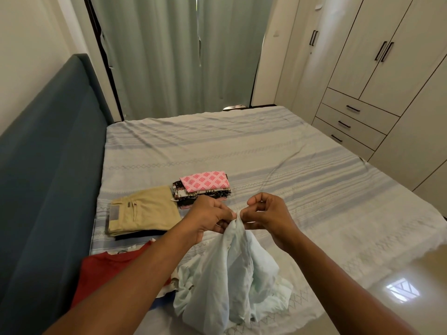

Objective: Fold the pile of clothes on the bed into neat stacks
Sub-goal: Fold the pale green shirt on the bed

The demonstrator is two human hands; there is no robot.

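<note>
A pale blue shirt (232,274) hangs bunched above the near edge of the bed (290,165). My left hand (208,216) and my right hand (266,213) pinch its top edge side by side, thumbs nearly touching. The shirt's lower part pools on the bedspread. Folded khaki trousers (145,211) lie on a dark folded garment to the left. Behind them sits a stack of folded patterned cloths (203,189) topped by a pink diamond-print piece. A red garment (104,269) lies unfolded at the near left, partly under my left forearm.
A dark teal headboard (48,177) runs along the left of the bed. Pale curtains (181,56) hang behind it. A white wardrobe with drawers (362,105) stands at the right. Glossy floor (399,286) shows at the near right.
</note>
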